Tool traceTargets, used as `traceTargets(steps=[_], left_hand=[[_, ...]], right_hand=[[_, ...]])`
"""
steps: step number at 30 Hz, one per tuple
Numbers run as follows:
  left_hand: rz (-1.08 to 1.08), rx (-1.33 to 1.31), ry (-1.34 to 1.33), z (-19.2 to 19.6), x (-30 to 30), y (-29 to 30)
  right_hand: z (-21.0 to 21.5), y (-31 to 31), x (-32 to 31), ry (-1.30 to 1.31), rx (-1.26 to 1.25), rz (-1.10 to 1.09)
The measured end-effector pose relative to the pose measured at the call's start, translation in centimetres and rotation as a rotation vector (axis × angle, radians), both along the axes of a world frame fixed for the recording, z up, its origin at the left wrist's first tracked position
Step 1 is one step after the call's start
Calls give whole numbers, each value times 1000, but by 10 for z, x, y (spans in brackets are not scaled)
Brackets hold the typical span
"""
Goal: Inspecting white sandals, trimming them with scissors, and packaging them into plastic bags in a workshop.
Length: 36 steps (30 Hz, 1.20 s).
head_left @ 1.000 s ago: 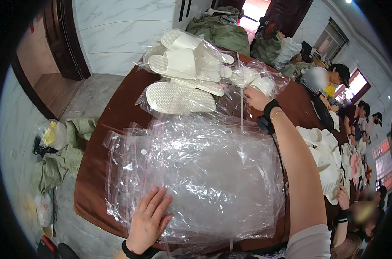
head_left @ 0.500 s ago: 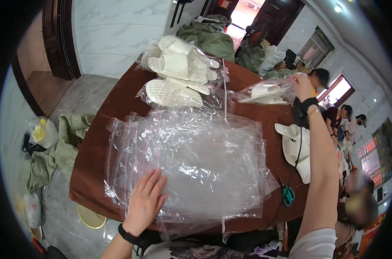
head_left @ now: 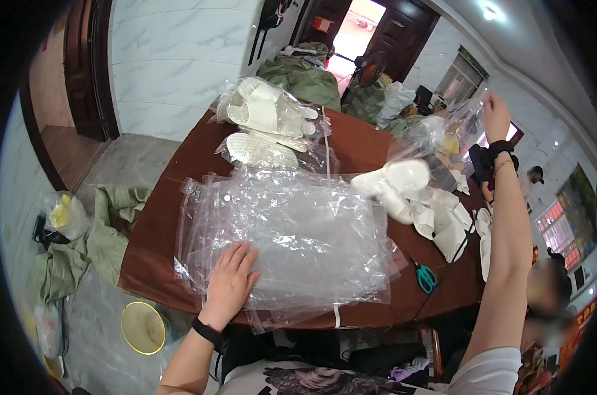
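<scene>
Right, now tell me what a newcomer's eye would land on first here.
Probably the shiny pile of clear bags in the middle of the brown table, with the left hand resting flat on its near left part. Next, at the upper right, the right hand grips a clear bag, with blurred white slippers below it. Teal-handled scissors stand out right of the pile.

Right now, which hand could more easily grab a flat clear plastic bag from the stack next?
Probably the left hand: it rests on the stack of flat clear plastic bags. The right hand is raised away, holding a crinkled clear plastic bag.
</scene>
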<state>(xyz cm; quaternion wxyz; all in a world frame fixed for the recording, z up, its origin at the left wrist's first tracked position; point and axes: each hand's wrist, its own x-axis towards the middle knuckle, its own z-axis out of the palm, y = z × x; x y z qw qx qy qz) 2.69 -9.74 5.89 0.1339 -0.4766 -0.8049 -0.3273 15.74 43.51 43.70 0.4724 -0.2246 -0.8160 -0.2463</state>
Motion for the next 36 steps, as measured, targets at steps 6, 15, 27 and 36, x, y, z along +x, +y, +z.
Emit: traceTargets(steps=[6, 15, 27, 36], left_hand=[[17, 2, 5, -3, 2, -5], [9, -39, 7, 2, 3, 0], [-5, -39, 17, -3, 0, -2], [117, 521, -257, 5, 1, -23]], right_hand=[[7, -18, 55, 202, 202, -20], [-33, -19, 81, 479, -270, 231], [-198, -207, 66, -108, -640, 876], [-308, -178, 65, -724, -654, 818]])
